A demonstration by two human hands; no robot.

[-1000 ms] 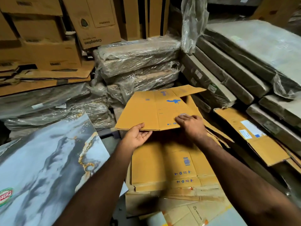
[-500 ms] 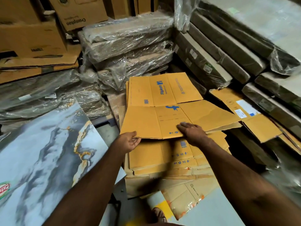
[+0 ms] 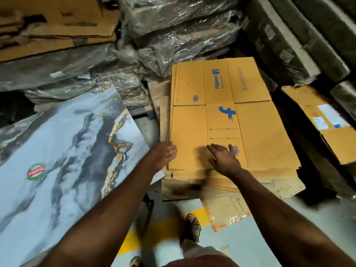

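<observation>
Biggest thing here is the glossy slab (image 3: 57, 160) on the left: marble print, grey-white swirls with gold veins, and a round red and green sticker. Behind it sit lumpy bundles (image 3: 183, 35) in crinkly clear plastic, and long wrapped packs lean in on the right.

The flattened box (image 3: 231, 116) is smooth tan cardboard, rectangular, creased into panels, with blue print and a barcode. It lies flat on top of a stack (image 3: 250, 185) of other flattened cartons, right in front of the person.

The left hand (image 3: 165, 153) sits against the box's left edge with relaxed fingers, gripping nothing. The right hand (image 3: 225, 158) is spread wide over the near end by the barcode. Can't tell if it's pressing down or just above it.

A brown parcel box (image 3: 323, 120) with white labels lies further right. The floor (image 3: 240, 247) is pale grey with a yellow stripe (image 3: 154, 228), and a sandal (image 3: 192, 226) pokes in. Cramped, dim storeroom.
</observation>
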